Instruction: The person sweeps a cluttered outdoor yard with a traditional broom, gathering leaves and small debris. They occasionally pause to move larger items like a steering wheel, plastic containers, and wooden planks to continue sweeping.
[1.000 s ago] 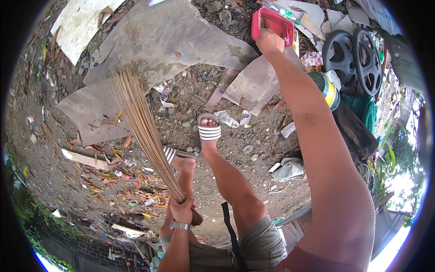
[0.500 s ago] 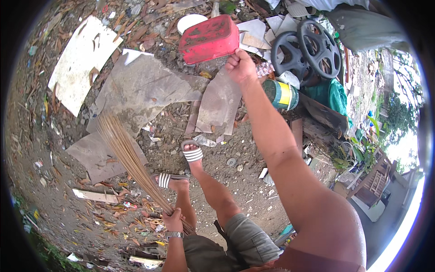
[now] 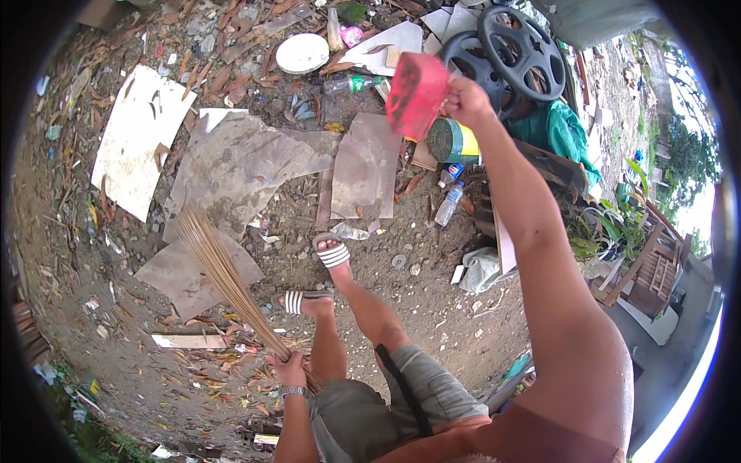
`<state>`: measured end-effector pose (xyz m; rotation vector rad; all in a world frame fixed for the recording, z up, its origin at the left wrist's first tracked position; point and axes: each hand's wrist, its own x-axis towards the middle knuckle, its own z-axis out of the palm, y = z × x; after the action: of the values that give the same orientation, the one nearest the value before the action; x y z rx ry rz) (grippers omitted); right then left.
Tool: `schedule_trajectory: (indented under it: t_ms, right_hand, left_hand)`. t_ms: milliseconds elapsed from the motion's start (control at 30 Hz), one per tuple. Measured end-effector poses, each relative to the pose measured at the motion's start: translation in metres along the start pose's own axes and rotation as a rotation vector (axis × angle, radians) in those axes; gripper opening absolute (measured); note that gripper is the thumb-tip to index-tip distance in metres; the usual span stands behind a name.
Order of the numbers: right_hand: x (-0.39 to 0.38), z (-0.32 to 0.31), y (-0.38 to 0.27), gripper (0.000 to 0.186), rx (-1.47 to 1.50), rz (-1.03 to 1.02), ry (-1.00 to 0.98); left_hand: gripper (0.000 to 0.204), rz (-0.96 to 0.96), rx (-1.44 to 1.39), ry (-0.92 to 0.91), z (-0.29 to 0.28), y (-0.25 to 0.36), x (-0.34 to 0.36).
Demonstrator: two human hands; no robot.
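My left hand [image 3: 290, 370], with a watch at its wrist, is closed round the bound end of a stick broom [image 3: 235, 289]. The broom's loose bristles fan out up and to the left, over the flat grey sheets. At the end of my outstretched arm, my right hand [image 3: 468, 102] grips the edge of a dirty red case [image 3: 418, 94], box-like with dark stains on its face. The case is blurred and held tilted above the litter. Close under it lies a green bucket [image 3: 444, 141] with a yellow label, on its side.
Two black steering wheels [image 3: 522, 54] lie just beyond my right hand. A white round lid [image 3: 302, 54], a green-labelled bottle [image 3: 353, 84] and a clear bottle [image 3: 449, 204] lie on the leaf-strewn ground. Flat grey sheets [image 3: 364, 166] and a white board [image 3: 143, 139] spread left of them.
My right hand has moved right with the red case, turning it. The green-labelled bottle and more of the white lid now show where the case was. My left hand keeps the broom.
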<state>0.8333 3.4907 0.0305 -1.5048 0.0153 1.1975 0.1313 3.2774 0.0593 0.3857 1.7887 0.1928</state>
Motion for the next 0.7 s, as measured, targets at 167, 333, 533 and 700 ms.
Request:
schedule_trajectory:
  t_ms: [167, 333, 533, 700]
  right_hand:
    - [0.005, -0.116, -0.092, 0.023, 0.153, -0.218, 0.517]
    - [-0.036, -0.15, 0.006, 0.032, -0.449, 0.265, 0.657]
    - [-0.076, -0.16, 0.225, 0.032, -0.892, 0.678, 0.184]
    - [-0.035, -0.172, 0.364, 0.055, -1.75, 0.451, -0.301]
  left_hand:
    - [0.021, 0.002, 0.017, -0.061, 0.015, 0.003, 0.001]
    - [0.021, -0.027, 0.088, -0.07, 0.029, 0.012, -0.003]
    - [0.018, -0.049, 0.002, -0.041, 0.036, 0.025, 0.0]
    - [0.015, -0.116, -0.085, -0.012, 0.033, 0.028, 0.013]
